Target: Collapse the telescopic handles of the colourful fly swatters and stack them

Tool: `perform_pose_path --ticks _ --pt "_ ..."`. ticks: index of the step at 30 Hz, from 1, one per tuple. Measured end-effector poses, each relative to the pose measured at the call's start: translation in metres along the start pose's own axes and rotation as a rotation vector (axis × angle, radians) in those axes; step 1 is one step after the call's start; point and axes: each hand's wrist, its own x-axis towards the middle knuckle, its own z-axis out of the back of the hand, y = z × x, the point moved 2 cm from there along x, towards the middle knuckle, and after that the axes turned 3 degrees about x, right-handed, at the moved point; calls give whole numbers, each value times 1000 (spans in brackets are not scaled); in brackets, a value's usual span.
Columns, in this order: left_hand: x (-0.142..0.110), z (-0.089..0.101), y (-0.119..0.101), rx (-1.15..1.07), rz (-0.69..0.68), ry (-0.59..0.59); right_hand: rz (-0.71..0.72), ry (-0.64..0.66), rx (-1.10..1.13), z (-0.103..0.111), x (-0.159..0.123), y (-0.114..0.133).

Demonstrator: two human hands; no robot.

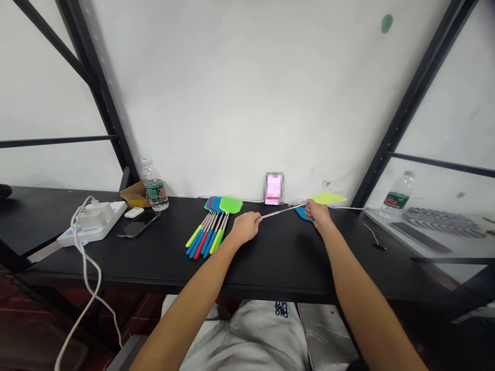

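The left hand [245, 228] is closed, its fingers curled on one end of a thin steel shaft, though the back of the hand hides the exact grip; the right hand [319, 216] is closed around the far end; between them stretches the shaft of a fly swatter [284, 211], its long axis running from the left hand toward 3 o'clock, tilted slightly toward 2; its yellow-green head [328, 198] juts past the right hand at about 2 o'clock; a blue swatter head [303, 214] lies partly under the right hand, which hides how it sits; a fanned bundle of swatters [211, 232] lies at 9 o'clock from the left hand, the nearer hand, on a black desk [270, 268]; farther out at 9 o'clock are a smartphone [138, 224] and a water bottle [154, 185]; a pixelated pink object [274, 188] stands at 12 o'clock.
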Motion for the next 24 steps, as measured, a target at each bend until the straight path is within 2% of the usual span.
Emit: perform_pose_path --ticks 4,10,24 --pt "-2 -3 1 -19 48 31 21 -1 3 -1 0 -1" --pt "-4 -8 2 -21 101 36 -39 -30 -26 -1 0 -5" --pt "-5 -7 8 -23 111 -3 103 35 6 -12 -9 -9"
